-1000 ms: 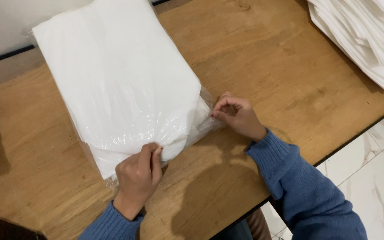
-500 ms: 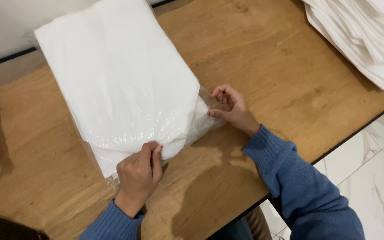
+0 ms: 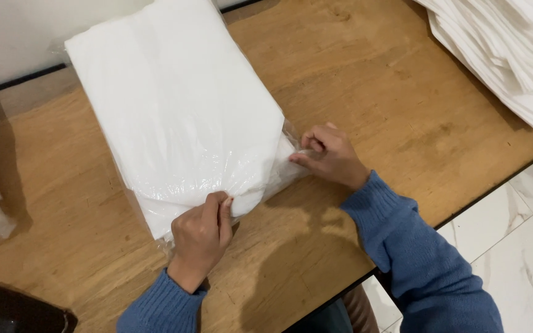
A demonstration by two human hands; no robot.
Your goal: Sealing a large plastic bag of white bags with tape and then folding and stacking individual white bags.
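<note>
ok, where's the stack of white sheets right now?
Head view: the stack of white sheets sits at the top right corner of the wooden table, apart from the bagged white fabric both hands grip.

Both forearms, in blue sleeves, reach forward from the lower edge of the view. The left hand is curled knuckles-up, thumb pressed against the forefinger in a pinch. The right hand is bent inward, fingertips pinched together and pointing left.

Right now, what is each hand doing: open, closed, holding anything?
Left hand: closed, pinching the near edge of the clear plastic bag.
Right hand: closed, pinching the bag's corner.
</note>
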